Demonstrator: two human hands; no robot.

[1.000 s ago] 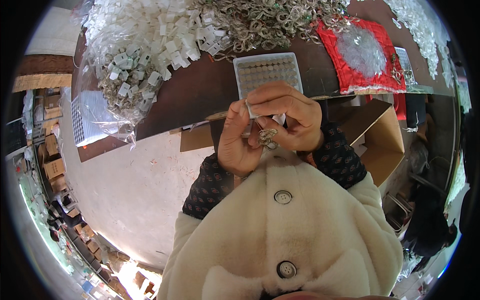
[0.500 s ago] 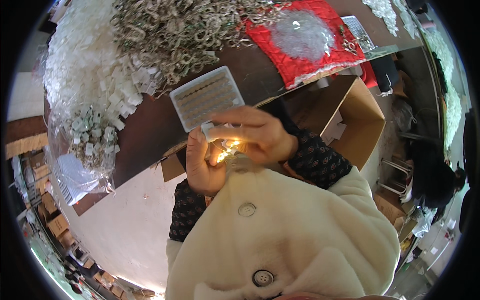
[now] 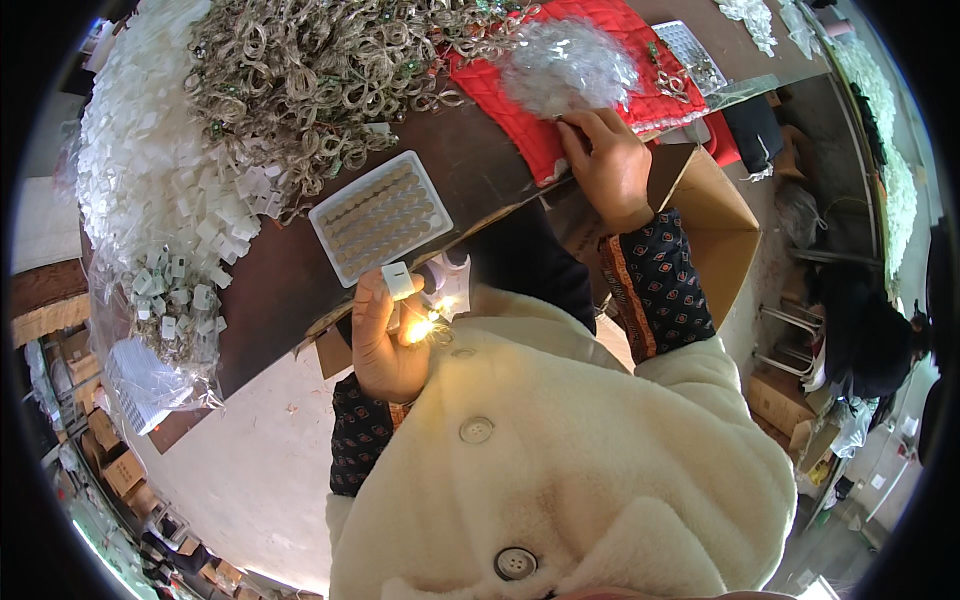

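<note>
The left hand (image 3: 385, 360) pinches a small white case (image 3: 398, 281), lights (image 3: 418, 328) glowing just below it, a pale tray (image 3: 436, 224) just beyond. Well right of that grip, the right hand (image 3: 612, 168) is at the edge of a clear plastic heap (image 3: 570, 68) on red cloth (image 3: 540, 148); from here I can't tell whether it grasps any.

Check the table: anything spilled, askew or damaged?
Nothing stands out as damaged or spilled. The tray lies flat, its discs in rows. The wire loops and white pieces are heaped loosely, but on the table. The small white box in the left hand shows no visible damage.
</note>
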